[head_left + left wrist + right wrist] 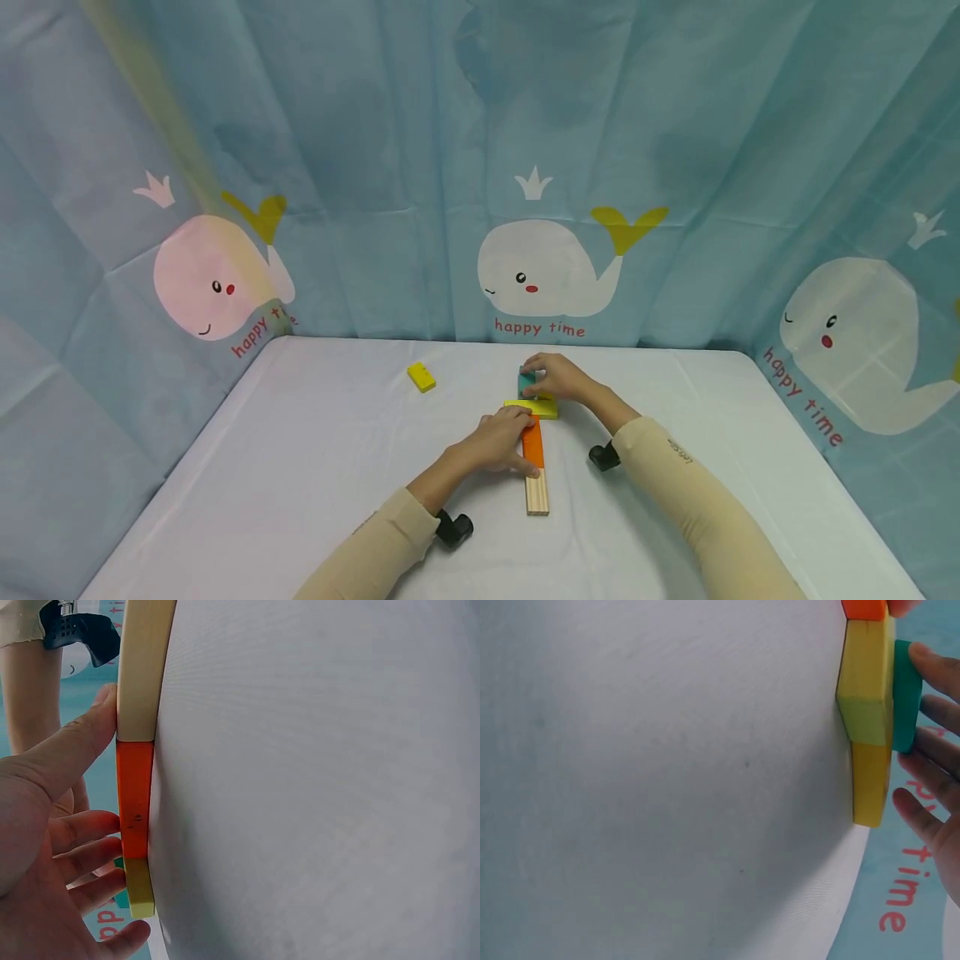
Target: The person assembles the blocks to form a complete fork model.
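While spread L hand touches orange blk, R hand pinches teal blk

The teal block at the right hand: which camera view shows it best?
The right wrist view: there the teal block appears large, its narrow side almost unobstructed. In the head view it is small and partly covered by the right hand. The left wrist view shows only slivers of it behind the left hand.
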Motion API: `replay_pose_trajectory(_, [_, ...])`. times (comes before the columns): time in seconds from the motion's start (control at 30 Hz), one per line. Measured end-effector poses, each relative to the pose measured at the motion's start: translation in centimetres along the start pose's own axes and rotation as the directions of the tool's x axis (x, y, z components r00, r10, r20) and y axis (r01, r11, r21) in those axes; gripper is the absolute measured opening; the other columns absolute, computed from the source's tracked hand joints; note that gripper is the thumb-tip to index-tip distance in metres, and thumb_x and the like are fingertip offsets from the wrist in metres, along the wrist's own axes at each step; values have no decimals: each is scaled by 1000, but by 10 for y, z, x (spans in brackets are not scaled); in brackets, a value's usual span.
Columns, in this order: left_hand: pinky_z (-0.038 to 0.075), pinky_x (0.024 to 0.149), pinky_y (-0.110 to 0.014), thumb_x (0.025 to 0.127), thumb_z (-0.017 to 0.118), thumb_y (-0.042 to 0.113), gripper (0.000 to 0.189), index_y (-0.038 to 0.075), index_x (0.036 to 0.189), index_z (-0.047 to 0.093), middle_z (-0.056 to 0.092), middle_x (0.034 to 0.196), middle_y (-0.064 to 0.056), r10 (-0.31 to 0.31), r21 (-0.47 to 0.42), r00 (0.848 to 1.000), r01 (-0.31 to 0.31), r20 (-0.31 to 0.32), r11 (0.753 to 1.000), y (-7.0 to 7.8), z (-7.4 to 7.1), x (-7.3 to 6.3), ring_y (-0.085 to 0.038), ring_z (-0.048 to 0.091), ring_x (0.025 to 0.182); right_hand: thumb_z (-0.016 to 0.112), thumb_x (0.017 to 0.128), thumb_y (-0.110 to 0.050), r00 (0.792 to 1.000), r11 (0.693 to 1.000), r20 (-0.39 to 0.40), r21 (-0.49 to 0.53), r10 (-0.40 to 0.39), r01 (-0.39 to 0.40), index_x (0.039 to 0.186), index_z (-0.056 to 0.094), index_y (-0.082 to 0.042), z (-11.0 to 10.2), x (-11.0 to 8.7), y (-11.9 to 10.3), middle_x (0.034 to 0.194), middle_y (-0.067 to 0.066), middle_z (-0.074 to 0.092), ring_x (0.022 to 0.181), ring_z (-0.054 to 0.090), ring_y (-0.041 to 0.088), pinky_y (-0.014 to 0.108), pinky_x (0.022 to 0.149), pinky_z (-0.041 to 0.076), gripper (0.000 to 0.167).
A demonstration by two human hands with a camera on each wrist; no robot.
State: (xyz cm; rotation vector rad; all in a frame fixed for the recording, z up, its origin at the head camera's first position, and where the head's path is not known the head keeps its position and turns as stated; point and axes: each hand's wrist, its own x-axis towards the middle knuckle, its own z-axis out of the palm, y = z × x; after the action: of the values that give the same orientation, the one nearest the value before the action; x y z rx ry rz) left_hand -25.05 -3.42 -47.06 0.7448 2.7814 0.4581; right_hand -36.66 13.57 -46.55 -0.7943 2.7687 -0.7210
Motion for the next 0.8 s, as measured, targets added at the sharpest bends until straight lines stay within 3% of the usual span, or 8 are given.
replay_pose_trajectory(0.8, [38,106,-47,73,80,54,83,11,138,51,44,149,-3,2,-24,1000,-2,-3,1000,1,-1,-2,-21,37,141,76,84,-30,1000,1000,21,-6,-2,2,116,72,-8,4,2,3,129,11,64,124,55,32,51,109,41,39])
